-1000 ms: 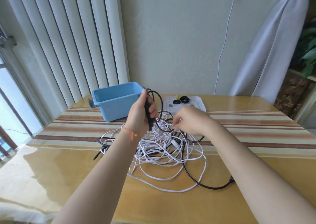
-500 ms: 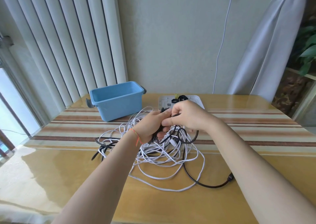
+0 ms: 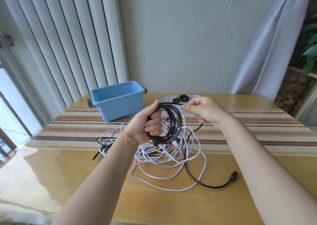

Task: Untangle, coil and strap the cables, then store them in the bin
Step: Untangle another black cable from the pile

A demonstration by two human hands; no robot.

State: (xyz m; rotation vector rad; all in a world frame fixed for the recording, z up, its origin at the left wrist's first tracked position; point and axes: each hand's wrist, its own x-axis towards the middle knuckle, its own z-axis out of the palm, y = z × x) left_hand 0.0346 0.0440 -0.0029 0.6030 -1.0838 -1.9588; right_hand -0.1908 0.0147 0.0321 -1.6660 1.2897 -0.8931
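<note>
Black rubber power cable point(image 3: 171, 123): being coiled, loops gripped in left hand point(image 3: 147, 123), strand pinched by right hand point(image 3: 204, 111); tail w/ plug on table. White cable tangle point(image 3: 164, 157) untouched; blue plastic bin point(image 3: 118, 101) holding nothing visible.

A person's left hand point(image 3: 147, 126) grips a coil of black cable point(image 3: 169, 123) above a tangle of white cable point(image 3: 164, 157) on the striped surface point(image 3: 257, 139), while the right hand point(image 3: 205, 112) pinches the cable's free run. A blue bin point(image 3: 118, 101) stands behind, straps point(image 3: 181, 98) beside it.
</note>
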